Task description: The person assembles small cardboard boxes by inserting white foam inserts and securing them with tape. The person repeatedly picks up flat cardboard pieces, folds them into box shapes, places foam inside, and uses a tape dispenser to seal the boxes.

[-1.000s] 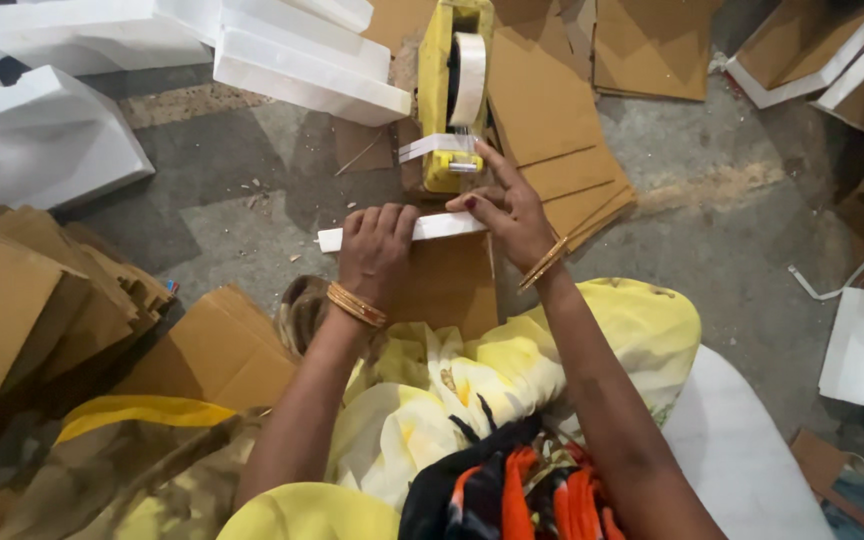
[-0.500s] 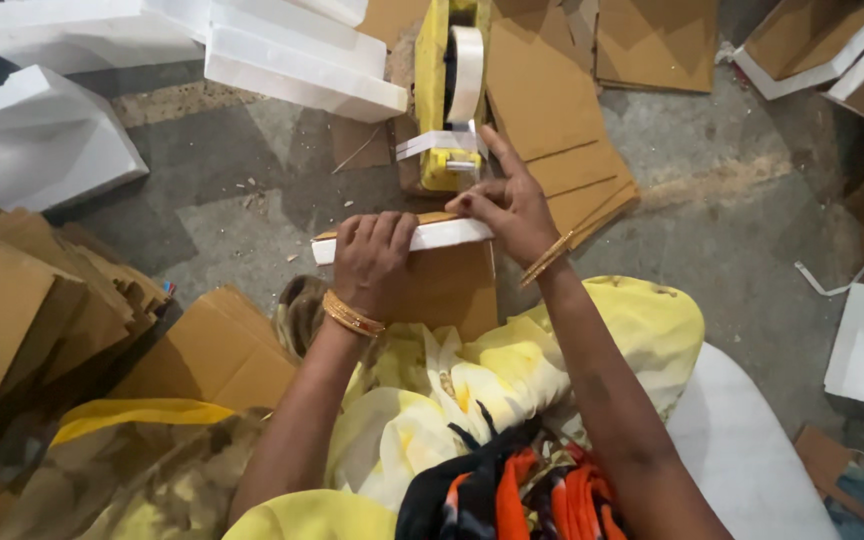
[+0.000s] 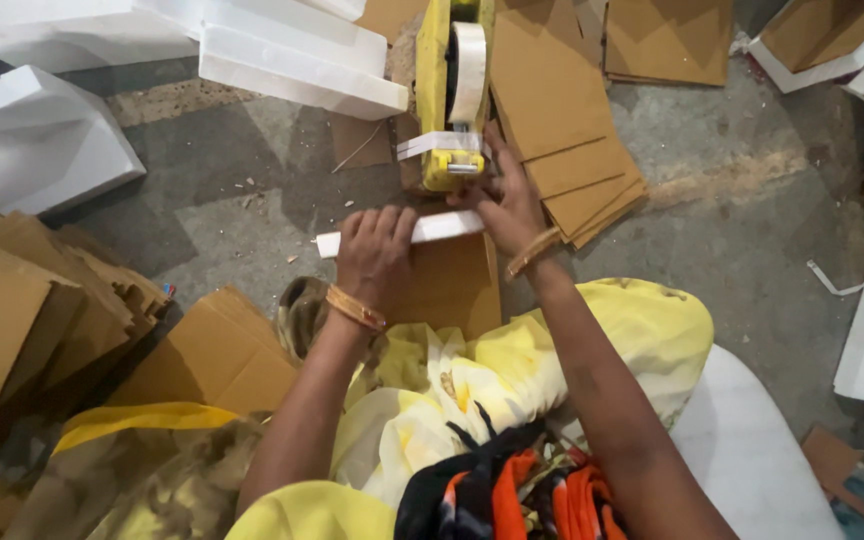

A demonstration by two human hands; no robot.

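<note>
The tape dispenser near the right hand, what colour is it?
Yellow, with a white tape roll; the tape dispenser shows best in the head view.
</note>
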